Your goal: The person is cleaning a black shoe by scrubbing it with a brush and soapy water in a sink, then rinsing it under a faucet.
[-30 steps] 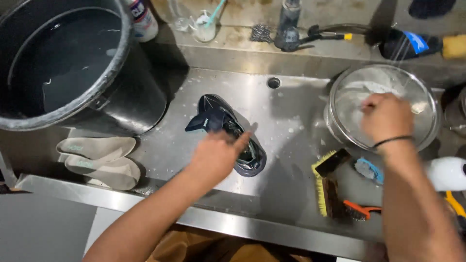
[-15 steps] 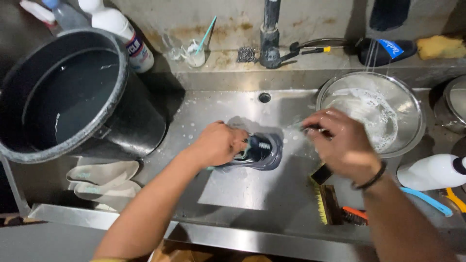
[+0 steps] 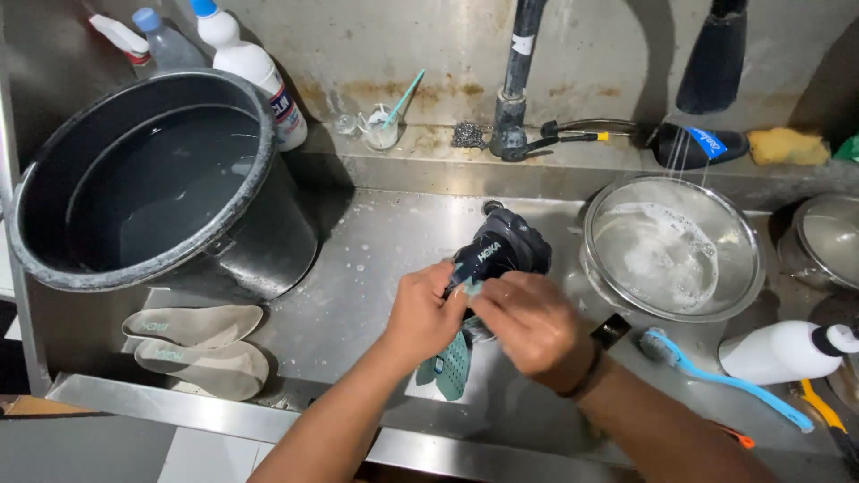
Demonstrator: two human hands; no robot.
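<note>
A steel sink [image 3: 376, 259] fills the view. At its left stands a large black bucket [image 3: 161, 188] holding water; at its right sits a metal bowl [image 3: 673, 250] with soapy water. Mid-sink, both hands close around a dark blue shoe [image 3: 501, 250], held sole-up over the basin floor: the left hand [image 3: 428, 315] grips its near side, the right hand [image 3: 530, 324] clasps it from the right. Two pale insoles [image 3: 201, 344] lie below the bucket. A blue brush [image 3: 725, 380] lies near the bowl.

Shoe [image 3: 501, 255] midsection hidden behind both hands; brush btwn them unclear.
</note>
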